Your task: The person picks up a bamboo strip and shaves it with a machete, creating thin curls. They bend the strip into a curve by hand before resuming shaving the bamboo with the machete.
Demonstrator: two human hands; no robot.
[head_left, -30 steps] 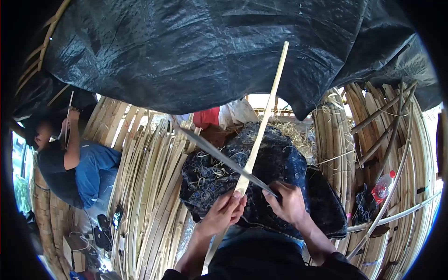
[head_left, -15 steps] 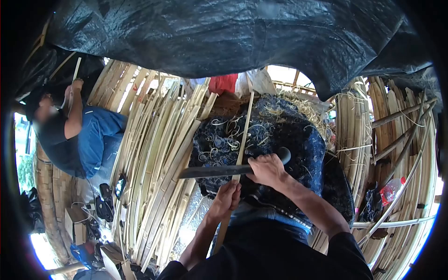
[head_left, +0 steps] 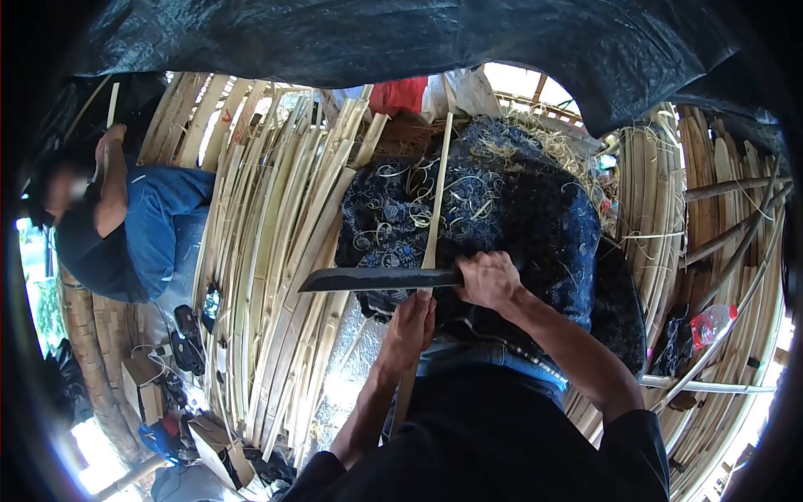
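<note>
A long, pale bamboo strip (head_left: 439,192) runs away from my body over the dark patterned cloth (head_left: 519,222) on my lap. My left hand (head_left: 410,320) is closed around its near part. In my right hand (head_left: 488,279) is the handle of a machete (head_left: 376,279), mostly hidden by my fingers. Its broad dark blade lies crosswise over the strip, just beyond my left hand, and points left. Thin curled shavings (head_left: 389,171) are scattered on the cloth.
Long bamboo slats (head_left: 276,217) lie piled at my left, and more stand on the right beside wooden poles (head_left: 728,226). A person (head_left: 109,217) sits far left holding a strip. A dark tarp (head_left: 401,42) hangs overhead. A red-labelled plastic bottle (head_left: 711,326) lies at right.
The machete's blade has turned to show more of its broad face, and my right hand has shifted around the handle. My view has tilted down a little.
</note>
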